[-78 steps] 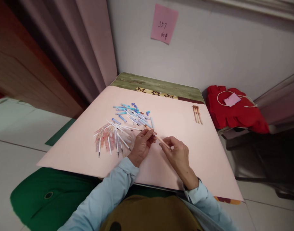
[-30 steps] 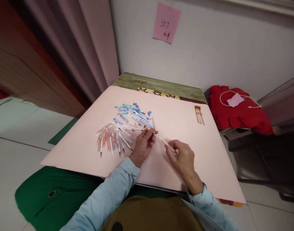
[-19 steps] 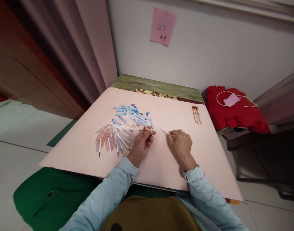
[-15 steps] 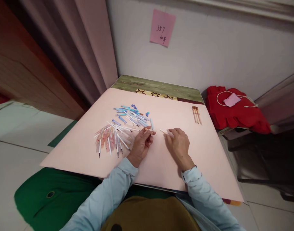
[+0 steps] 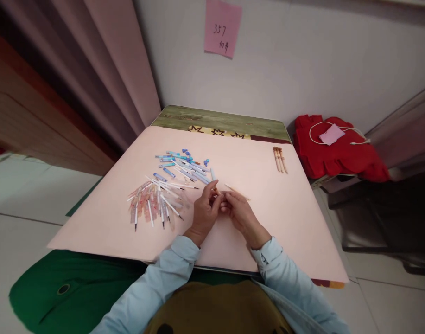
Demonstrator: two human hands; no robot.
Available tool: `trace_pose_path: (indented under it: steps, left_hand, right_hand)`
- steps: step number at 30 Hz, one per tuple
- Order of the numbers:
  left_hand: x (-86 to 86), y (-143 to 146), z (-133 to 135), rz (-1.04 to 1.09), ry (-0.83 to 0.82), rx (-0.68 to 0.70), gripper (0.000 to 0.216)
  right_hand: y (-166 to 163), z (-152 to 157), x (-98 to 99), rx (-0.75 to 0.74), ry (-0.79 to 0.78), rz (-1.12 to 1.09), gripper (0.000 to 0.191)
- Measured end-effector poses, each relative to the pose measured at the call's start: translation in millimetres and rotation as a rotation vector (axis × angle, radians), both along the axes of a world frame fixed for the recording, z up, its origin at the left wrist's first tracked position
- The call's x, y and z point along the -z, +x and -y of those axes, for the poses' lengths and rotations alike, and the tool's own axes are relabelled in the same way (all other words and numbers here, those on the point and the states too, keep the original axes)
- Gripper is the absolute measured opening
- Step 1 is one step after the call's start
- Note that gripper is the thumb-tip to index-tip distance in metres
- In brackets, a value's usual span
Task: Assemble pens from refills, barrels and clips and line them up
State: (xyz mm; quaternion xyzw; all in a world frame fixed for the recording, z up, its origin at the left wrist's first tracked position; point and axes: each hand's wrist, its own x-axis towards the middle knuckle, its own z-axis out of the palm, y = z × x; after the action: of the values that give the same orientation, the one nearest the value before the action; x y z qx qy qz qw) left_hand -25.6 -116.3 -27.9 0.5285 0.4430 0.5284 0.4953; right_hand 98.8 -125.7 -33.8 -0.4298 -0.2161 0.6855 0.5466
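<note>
My left hand [image 5: 206,209] is closed round a tan pen barrel [image 5: 216,190] with a brownish end, mostly covered by the fingers. Against it, my right hand [image 5: 240,211] pinches the near end of the same piece, fingertips touching the left hand's. Just beyond my right hand, a thin pen refill [image 5: 237,191] with a white end lies on the pink sheet [image 5: 288,222]. A pale blue pen barrel [image 5: 212,174] lies right behind my left hand. To the left are spread white refills with dark tips [image 5: 171,207] and pinkish patterned clear pieces [image 5: 140,202].
Blue pen barrels [image 5: 168,172] and small dark blue caps [image 5: 186,152] lie farther back on the left. Three tan pens with brown tops [image 5: 280,160] lie side by side at the back right. A red cloth [image 5: 340,157] with a white cable sits beyond the table's right edge.
My right hand has let go of the refill, which now lies on the sheet, and has moved left to meet my left hand at the tan barrel. The view has shifted slightly.
</note>
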Motion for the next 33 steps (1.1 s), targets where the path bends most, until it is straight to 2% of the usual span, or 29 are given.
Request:
trace_pose_path:
  steps: [6, 12, 17, 20, 22, 26, 28, 30, 33]
  left_hand:
    - [-4.0, -0.4, -9.1, 0.228, -0.121, -0.031, 0.056]
    - [-7.0, -6.5, -19.1, 0.399, -0.218, -0.119, 0.054]
    - [-9.4, -9.2, -17.0, 0.53, -0.283, -0.08, 0.062]
    - [-9.6, -9.6, -16.1, 0.593, -0.309, -0.031, 0.06]
    - [-9.2, -10.3, -16.8, 0.629, -0.314, -0.007, 0.056]
    - [-9.6, -14.1, -19.4, 0.693, -0.318, 0.02, 0.05]
    - [-10.8, -16.3, -19.7, 0.717, -0.329, 0.043, 0.046]
    - [-11.9, -18.1, -18.8, 0.737, -0.344, 0.075, 0.044]
    - [-12.1, -20.2, -16.7, 0.779, -0.375, 0.121, 0.042]
  right_hand:
    - [-1.9, 0.2, -1.9, 0.022, -0.003, 0.009, 0.027]
    - [-1.3, -0.2, -4.5, 0.042, 0.004, 0.07, 0.032]
    - [-2.2, -0.3, -5.9, 0.118, 0.035, 0.151, 0.031]
    - [-3.2, -0.2, -2.5, 0.133, 0.066, 0.208, 0.028]
    - [-2.4, -0.1, 0.8, 0.143, 0.113, 0.351, 0.025]
    - [3.4, -1.0, 5.5, 0.235, 0.328, 0.989, 0.017]
    - [6.2, -1.1, 5.8, 0.232, 0.407, 1.24, 0.019]
    - [7.6, 0.0, 4.4, 0.186, 0.447, 1.354, 0.023]
    - [7.7, 4.8, 0.3, 0.077, 0.528, 1.354, 0.021]
